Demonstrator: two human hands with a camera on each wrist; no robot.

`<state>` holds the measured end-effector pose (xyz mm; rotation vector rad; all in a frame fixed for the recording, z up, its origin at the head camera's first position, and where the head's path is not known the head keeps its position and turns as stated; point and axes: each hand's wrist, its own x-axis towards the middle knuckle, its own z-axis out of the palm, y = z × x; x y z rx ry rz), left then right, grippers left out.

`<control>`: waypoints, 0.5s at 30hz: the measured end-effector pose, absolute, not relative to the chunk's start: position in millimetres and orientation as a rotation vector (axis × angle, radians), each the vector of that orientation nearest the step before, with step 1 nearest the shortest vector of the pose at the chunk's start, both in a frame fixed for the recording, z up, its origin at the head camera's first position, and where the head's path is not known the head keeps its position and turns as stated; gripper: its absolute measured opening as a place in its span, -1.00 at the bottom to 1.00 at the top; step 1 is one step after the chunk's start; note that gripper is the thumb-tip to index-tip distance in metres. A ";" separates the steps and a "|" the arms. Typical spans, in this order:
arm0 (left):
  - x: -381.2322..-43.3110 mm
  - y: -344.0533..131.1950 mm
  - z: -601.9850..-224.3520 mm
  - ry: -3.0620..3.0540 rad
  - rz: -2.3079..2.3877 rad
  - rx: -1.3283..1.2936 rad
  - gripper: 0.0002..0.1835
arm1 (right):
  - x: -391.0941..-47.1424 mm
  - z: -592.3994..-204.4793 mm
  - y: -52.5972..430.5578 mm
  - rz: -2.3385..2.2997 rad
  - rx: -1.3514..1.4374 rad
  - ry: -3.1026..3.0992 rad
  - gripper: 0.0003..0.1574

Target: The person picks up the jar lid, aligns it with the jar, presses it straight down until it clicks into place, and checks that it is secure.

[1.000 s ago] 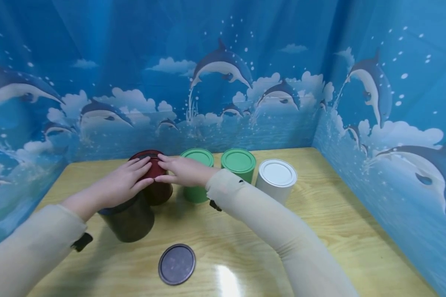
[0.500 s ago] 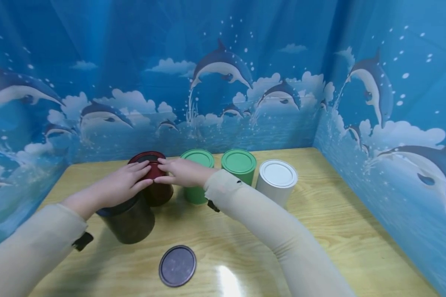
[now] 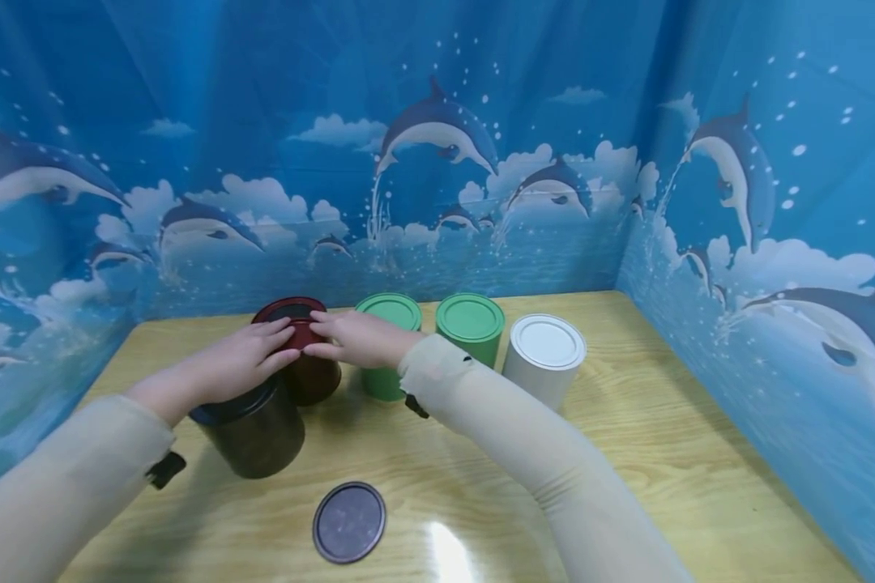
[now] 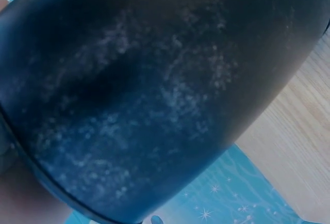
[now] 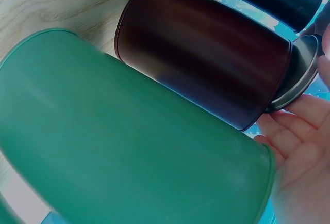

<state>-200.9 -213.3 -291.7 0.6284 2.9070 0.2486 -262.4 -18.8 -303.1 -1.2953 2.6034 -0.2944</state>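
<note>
In the head view both hands meet over a dark red can [image 3: 313,380] at the back left. A red lid [image 3: 306,334] sits askew on its front rim, leaving the dark opening partly uncovered behind. My right hand [image 3: 360,334] holds the lid's right side; the right wrist view shows its fingers and thumb at the tilted lid [image 5: 301,74], whose edge rests against the can [image 5: 201,53]. My left hand [image 3: 233,360] holds the lid's left side, its forearm above a black can [image 3: 255,437]. That can [image 4: 170,90] fills the left wrist view, hiding most of the hand.
Two green cans [image 3: 470,320] with lids stand to the right along the back, one partly behind the right hand. A white lidded can [image 3: 547,348] is beside them. A dark round lid [image 3: 348,522] lies on the wooden table [image 3: 627,453]. Dolphin-printed curtains [image 3: 437,162] enclose the back and sides.
Hardly anything differs: both hands stay on the red lid, and the cans and loose dark lid keep their places. The head view shifts very slightly.
</note>
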 end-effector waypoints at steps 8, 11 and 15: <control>-205.4 -212.7 -293.2 2.885 0.240 0.591 -0.21 | -262.1 -303.2 -19.3 -0.281 -1.297 2.616 -0.30; -205.8 -212.6 -292.5 2.872 0.243 0.577 -0.23 | -262.1 -303.8 -21.3 -0.266 -1.305 2.615 -0.33; -206.9 -213.5 -291.3 2.860 0.257 0.579 -0.25 | -261.9 -303.9 -24.0 -0.249 -1.315 2.626 -0.39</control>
